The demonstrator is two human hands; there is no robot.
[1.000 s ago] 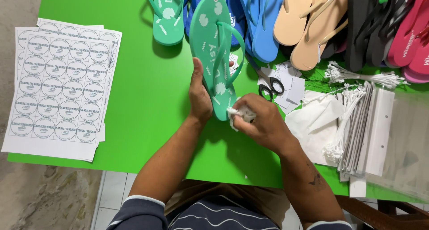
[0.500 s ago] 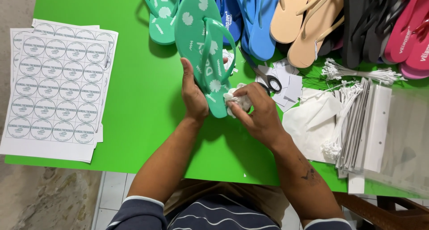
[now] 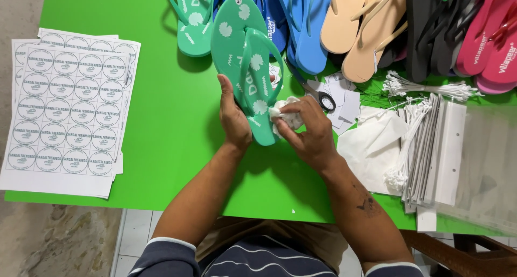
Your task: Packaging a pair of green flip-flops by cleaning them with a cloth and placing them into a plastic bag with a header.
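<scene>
Near the middle of the green table (image 3: 161, 148), mid-wipe on the teal flip-flop (image 3: 245, 61): left hand (image 3: 232, 118) gripping its heel edge, right hand (image 3: 309, 134) closed on a crumpled white cloth (image 3: 284, 114) pressed to the heel, toe end and strap seemingly left to do.

Bare green table (image 3: 172, 121) lies open between sticker sheets (image 3: 64, 110) and scissors (image 3: 323, 98).

Sandal packing workshop: flip-flop rows (image 3: 350, 24), sticker sheets (image 3: 67, 110), plastic bags (image 3: 479, 164).
</scene>
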